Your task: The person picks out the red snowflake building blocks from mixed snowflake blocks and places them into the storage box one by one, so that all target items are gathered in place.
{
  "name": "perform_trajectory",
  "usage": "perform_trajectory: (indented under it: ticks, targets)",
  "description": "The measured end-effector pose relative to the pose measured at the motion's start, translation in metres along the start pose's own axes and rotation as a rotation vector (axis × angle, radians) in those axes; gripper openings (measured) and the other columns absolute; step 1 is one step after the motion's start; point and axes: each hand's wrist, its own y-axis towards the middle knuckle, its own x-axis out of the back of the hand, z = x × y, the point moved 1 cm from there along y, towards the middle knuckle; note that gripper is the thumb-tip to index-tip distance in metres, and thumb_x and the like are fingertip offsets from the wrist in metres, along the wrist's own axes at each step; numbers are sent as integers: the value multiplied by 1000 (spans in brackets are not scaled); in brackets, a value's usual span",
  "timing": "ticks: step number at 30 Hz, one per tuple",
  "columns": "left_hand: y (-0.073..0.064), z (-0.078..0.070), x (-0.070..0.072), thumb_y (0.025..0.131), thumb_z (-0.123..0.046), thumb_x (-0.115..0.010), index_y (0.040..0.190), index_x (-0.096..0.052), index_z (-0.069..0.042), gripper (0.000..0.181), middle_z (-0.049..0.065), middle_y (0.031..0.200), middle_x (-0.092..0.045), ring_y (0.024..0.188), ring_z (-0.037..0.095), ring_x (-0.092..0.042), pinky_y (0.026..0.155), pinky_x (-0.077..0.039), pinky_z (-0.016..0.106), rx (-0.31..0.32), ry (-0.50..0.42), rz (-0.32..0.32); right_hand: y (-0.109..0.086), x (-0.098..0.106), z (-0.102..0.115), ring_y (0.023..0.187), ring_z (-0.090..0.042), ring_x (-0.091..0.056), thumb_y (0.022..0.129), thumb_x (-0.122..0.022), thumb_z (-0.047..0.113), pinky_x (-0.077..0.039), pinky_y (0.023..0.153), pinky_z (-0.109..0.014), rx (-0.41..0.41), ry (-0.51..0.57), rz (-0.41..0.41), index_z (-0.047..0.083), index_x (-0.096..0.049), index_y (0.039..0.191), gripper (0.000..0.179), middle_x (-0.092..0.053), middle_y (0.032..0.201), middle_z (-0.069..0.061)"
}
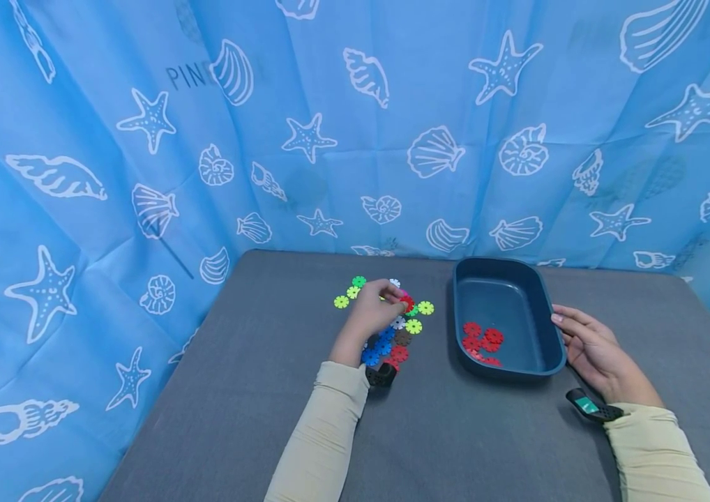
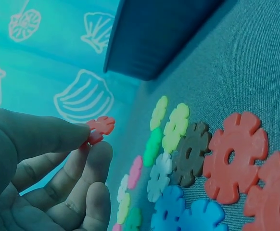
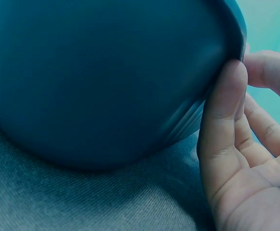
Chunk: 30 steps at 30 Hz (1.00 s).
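My left hand (image 1: 372, 307) pinches a red flower-shaped plastic disc (image 2: 104, 126) between thumb and fingertips, raised above a loose group of similar discs. Below and around it lie blue discs (image 1: 371, 356), a brown disc (image 1: 402, 337), red discs (image 1: 399, 353) and yellow-green discs (image 1: 414, 326). The hand and wrist hide part of this group. On the right, my right hand (image 1: 602, 355) pinches the rim of a dark blue rectangular bin (image 1: 548, 307) with thumb and fingers. Several red discs (image 1: 492, 339) lie in the bin's near left part.
A grey cloth covers the table (image 1: 254, 348). Behind the table hangs a blue curtain (image 1: 342, 181) with white shells and starfish. Both wrists wear black bands, the right one with a small lit screen (image 1: 586, 404).
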Motion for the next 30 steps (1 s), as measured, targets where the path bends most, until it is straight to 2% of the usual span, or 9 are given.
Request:
perform_trajectory:
  ticks: [6, 13, 21, 30]
  targets:
    - [-2, -3, -1, 99, -13, -75, 103, -72, -11, 6, 6, 101, -69, 88, 20, -66, 69, -55, 30, -10, -37, 17, -1, 0, 0, 93, -11, -73, 111, -54, 8, -62, 76, -29, 7, 8, 18, 20, -72, 121, 24, -76, 109, 3]
    - [-5, -8, 0, 98, -15, -76, 104, -73, -11, 7, 5, 101, -70, 88, 17, -66, 71, -56, 29, -35, -38, 19, -1, 0, 0, 93, -12, -74, 111, -53, 8, -62, 75, -29, 9, 17, 23, 19, -73, 120, 24, -77, 109, 2]
    - [-8, -13, 0, 99, -14, -74, 105, -72, -11, 7, 6, 99, -68, 75, 18, -63, 66, -53, 29, -65, -70, 22, -1, 0, 0, 94, -12, -74, 111, -54, 8, -62, 76, -29, 5, 27, 18, 19, -74, 120, 25, -78, 109, 2]
    - [-9, -16, -5, 99, -13, -74, 104, -72, -10, 6, 5, 99, -69, 81, 17, -64, 73, -56, 27, -97, -75, 27, -1, 0, 0, 93, -11, -74, 111, -53, 8, -62, 76, -29, 13, 14, 25, 19, -73, 120, 25, -77, 108, 3]
